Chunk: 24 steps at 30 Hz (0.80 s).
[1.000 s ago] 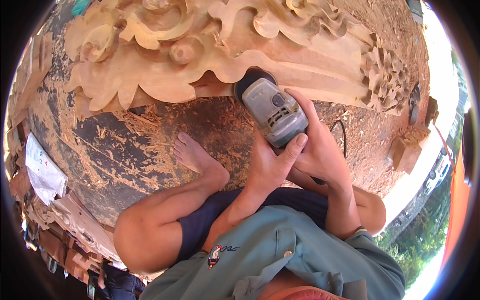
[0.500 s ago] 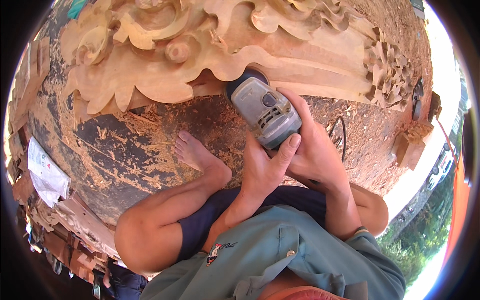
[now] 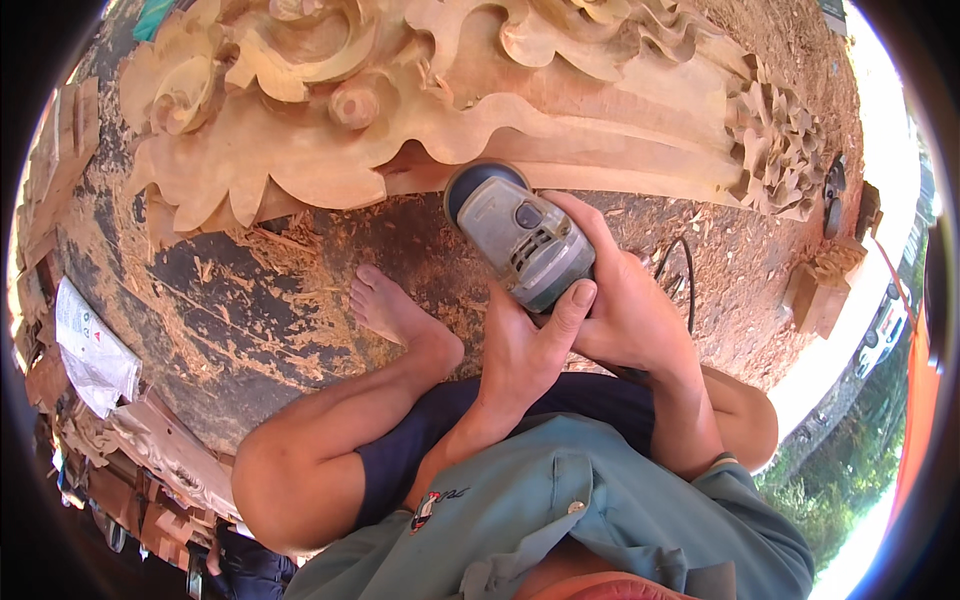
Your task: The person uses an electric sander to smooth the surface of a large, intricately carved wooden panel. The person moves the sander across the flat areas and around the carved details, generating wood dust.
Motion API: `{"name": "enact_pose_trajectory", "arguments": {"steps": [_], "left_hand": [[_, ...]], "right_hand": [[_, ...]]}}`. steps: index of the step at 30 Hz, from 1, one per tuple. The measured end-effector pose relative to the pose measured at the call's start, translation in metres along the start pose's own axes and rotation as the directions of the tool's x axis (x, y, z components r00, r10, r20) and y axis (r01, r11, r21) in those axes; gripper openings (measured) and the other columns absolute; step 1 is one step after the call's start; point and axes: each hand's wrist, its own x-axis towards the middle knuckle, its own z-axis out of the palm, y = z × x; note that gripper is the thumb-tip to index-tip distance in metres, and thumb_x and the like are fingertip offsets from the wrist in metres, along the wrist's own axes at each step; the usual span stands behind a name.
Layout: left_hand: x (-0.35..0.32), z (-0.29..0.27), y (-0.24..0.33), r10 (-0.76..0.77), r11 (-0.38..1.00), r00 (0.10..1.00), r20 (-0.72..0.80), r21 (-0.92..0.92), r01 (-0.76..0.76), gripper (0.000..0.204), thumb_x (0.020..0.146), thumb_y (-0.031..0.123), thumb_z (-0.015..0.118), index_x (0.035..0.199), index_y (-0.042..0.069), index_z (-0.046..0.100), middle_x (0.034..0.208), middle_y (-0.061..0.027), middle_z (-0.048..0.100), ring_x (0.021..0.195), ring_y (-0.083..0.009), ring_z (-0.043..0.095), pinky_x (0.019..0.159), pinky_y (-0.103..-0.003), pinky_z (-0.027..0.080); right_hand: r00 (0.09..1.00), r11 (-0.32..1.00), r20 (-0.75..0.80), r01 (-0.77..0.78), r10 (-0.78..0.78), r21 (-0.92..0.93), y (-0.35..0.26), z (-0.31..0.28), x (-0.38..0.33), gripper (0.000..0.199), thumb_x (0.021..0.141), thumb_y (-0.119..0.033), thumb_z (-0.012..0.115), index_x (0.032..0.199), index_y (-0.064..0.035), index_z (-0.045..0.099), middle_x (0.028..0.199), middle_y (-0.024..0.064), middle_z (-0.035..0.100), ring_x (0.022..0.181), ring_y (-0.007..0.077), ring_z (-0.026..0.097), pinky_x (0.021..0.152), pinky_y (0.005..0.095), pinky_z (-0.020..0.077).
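Observation:
Both my hands grip a grey angle grinder (image 3: 525, 238) with a dark round disc (image 3: 482, 182) at its far end. My left hand (image 3: 528, 345) wraps the near left side of its body, the thumb lying across the back. My right hand (image 3: 630, 300) holds the right side, fingers reaching forward along the casing. The disc lies close to the near edge of a large carved wooden panel (image 3: 640, 120); whether it touches cannot be told. Scrolls, leaf points and wavy edges cover the panel, with a denser carved cluster at its right end.
Wood shavings lie over the dark floor (image 3: 220, 320). A black cable (image 3: 688, 275) loops right of my right hand. Wood blocks (image 3: 825, 285) sit at the right, a white printed sheet (image 3: 95, 345) at the left. My bare foot (image 3: 385, 305) rests near the panel. Part of another person shows at lower left.
The grinder has drawn back slightly toward me and left, so its disc has come out from the panel's wavy edge and shows more fully. Both hands moved with it.

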Motion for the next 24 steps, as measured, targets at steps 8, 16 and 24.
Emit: {"name": "enact_pose_trajectory", "arguments": {"steps": [8,16,24], "left_hand": [[-0.001,0.010,-0.005,-0.012,1.000,1.000,0.029,-0.001,0.012,0.055,0.102,0.033,0.075,0.138,-0.004,0.057,0.127,-0.0132,0.067,0.116,-0.0183,0.064,0.098,-0.035,0.053],[0.002,0.019,-0.011,0.001,1.000,0.999,0.049,0.023,-0.002,0.054,0.101,0.034,0.076,0.136,-0.004,0.058,0.126,-0.0124,0.068,0.116,-0.0183,0.064,0.098,-0.035,0.053],[0.016,0.025,-0.018,0.019,0.999,0.991,0.136,-0.032,-0.015,0.075,0.097,0.032,0.080,0.148,-0.004,0.039,0.134,-0.0188,0.061,0.122,-0.0237,0.064,0.102,-0.038,0.053]], "right_hand": [[0.998,0.999,-0.030,-0.053,0.053,-0.004,0.001,-0.010,-0.009,0.088,0.080,-0.013,0.082,0.157,-0.0063,0.040,0.139,0.0255,0.064,0.125,0.0416,0.068,0.103,0.0438,0.0532],[0.997,0.999,-0.071,-0.019,0.021,0.031,0.018,-0.012,-0.015,0.089,0.079,-0.013,0.083,0.157,-0.0056,0.040,0.137,0.0245,0.065,0.127,0.0393,0.067,0.106,0.0438,0.0514],[0.985,0.998,-0.164,-0.054,0.055,0.013,0.012,-0.022,-0.018,0.092,0.078,-0.014,0.084,0.158,-0.0070,0.039,0.136,0.0237,0.066,0.125,0.0397,0.067,0.106,0.0437,0.0515]]}}
